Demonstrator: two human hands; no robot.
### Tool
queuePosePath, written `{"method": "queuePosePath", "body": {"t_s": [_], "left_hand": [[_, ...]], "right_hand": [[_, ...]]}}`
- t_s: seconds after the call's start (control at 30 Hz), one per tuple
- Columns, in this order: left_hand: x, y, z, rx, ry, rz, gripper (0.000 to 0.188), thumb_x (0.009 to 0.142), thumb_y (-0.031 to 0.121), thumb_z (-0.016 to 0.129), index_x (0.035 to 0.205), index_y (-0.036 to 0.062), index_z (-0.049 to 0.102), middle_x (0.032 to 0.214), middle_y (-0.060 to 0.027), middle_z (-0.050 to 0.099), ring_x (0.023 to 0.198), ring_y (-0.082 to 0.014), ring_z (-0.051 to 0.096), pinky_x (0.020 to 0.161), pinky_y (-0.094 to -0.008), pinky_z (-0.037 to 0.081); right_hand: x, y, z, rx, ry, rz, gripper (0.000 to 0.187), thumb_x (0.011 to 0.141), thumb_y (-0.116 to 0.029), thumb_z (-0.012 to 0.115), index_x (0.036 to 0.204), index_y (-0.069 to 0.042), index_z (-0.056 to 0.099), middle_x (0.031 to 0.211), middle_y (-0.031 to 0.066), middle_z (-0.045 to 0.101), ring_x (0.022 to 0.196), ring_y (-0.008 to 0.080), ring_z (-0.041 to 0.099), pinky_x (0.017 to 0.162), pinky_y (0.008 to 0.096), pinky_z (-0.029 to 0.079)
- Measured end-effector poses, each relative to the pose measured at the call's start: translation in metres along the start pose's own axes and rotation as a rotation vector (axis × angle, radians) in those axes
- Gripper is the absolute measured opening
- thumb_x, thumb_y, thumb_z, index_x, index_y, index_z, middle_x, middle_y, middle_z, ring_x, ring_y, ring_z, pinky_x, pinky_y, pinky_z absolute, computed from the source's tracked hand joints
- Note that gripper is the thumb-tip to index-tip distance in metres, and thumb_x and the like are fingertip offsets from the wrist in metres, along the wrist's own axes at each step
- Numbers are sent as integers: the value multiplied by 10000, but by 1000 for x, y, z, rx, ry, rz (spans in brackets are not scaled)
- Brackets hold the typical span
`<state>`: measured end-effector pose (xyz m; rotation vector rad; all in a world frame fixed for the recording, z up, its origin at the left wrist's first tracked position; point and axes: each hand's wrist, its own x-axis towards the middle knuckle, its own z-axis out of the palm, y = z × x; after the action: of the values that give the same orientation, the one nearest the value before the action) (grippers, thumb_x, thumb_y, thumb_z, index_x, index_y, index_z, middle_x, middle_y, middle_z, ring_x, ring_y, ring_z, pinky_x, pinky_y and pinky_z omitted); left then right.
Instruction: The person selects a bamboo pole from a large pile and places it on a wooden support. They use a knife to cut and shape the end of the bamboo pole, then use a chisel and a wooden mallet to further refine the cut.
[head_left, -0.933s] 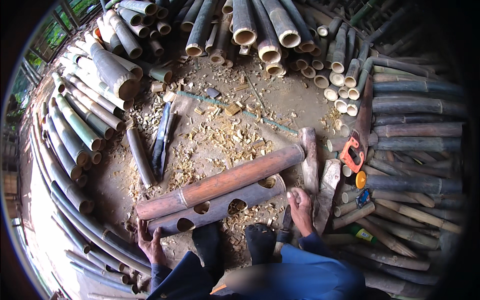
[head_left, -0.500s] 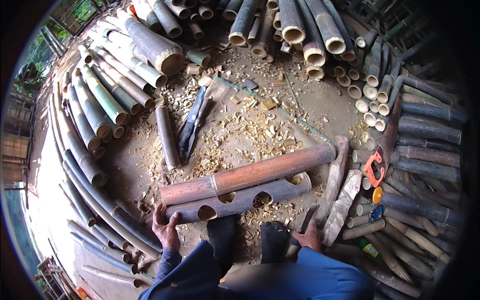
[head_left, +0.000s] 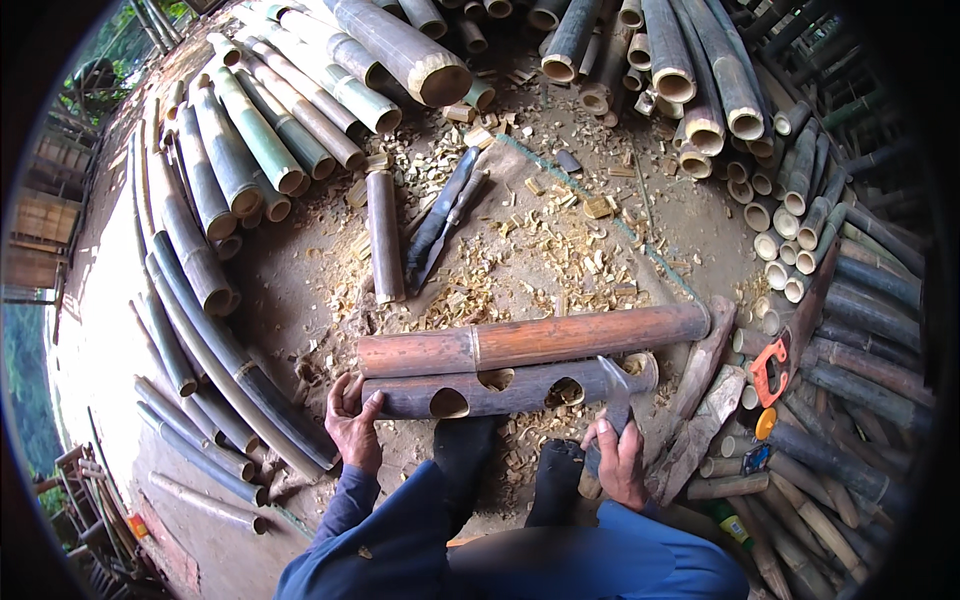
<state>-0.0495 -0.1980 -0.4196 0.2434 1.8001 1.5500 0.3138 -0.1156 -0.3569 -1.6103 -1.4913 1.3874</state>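
Observation:
A dark bamboo tube (head_left: 520, 394) lies across in front of me, with several rounded holes cut along its wall. My left hand (head_left: 355, 425) is closed on its left end, thumb and fingers on either side. A billhook (head_left: 618, 408) is in my right hand (head_left: 618, 460), its hooked blade pointing away from me and overlapping the tube's right part; whether it touches is unclear. My right fingers wrap its handle. Directly behind, against the holed tube, rests a longer reddish-brown bamboo tube (head_left: 590, 335) with one visible node.
Cut bamboo poles (head_left: 230, 160) are piled left, far and right. Wood chips (head_left: 500, 270) cover the ground. A short bamboo piece (head_left: 385, 240) lies beside dark-handled tools (head_left: 440, 220). On the right are wooden blocks (head_left: 700, 435) and an orange-handled saw (head_left: 770, 372). My feet (head_left: 555, 480) are close by.
My right hand has raised the billhook from beside my foot up and over the tube's right part. My left hand stays on the tube's end. The whole view has shifted.

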Motion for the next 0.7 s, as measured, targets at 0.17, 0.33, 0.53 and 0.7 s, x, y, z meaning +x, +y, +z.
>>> {"method": "queuePosePath", "body": {"t_s": [0.17, 0.33, 0.53, 0.7], "left_hand": [[2, 4, -1, 81, -36, -30, 799, 798, 45, 828, 1465, -23, 394, 1353, -226, 588, 1242, -267, 576, 1018, -373, 504], [-13, 50, 38, 1148, -236, 644, 1241, 518, 317, 960, 1552, 122, 303, 1554, -178, 324, 1480, -402, 219, 1205, -534, 212], [9, 40, 85, 1406, -643, 696, 1338, 480, 473, 914, 1587, 137, 241, 1611, -164, 266, 1509, -385, 214, 1214, -600, 133], [10, 32, 87, 1385, -646, 714, 1292, 464, 409, 887, 1562, 114, 274, 1523, -159, 366, 1469, -374, 281, 1206, -618, 134]], "right_hand": [[4, 7, 33, -389, -194, -91, 359, 978, -161, 537, 1293, 8, 496, 809, 258, 641, 696, 464, 636, 623, 509, 511], [2, 11, 54, -532, -257, -135, 383, 963, -152, 542, 1303, 15, 482, 823, 262, 656, 703, 453, 649, 620, 531, 514], [13, 13, 70, -503, -220, -254, 239, 956, -119, 552, 1153, 9, 508, 771, 258, 641, 673, 451, 645, 576, 524, 508], [16, 18, 71, -512, -215, -239, 232, 951, -116, 562, 1133, 18, 511, 762, 255, 638, 671, 450, 645, 565, 517, 505]]}}
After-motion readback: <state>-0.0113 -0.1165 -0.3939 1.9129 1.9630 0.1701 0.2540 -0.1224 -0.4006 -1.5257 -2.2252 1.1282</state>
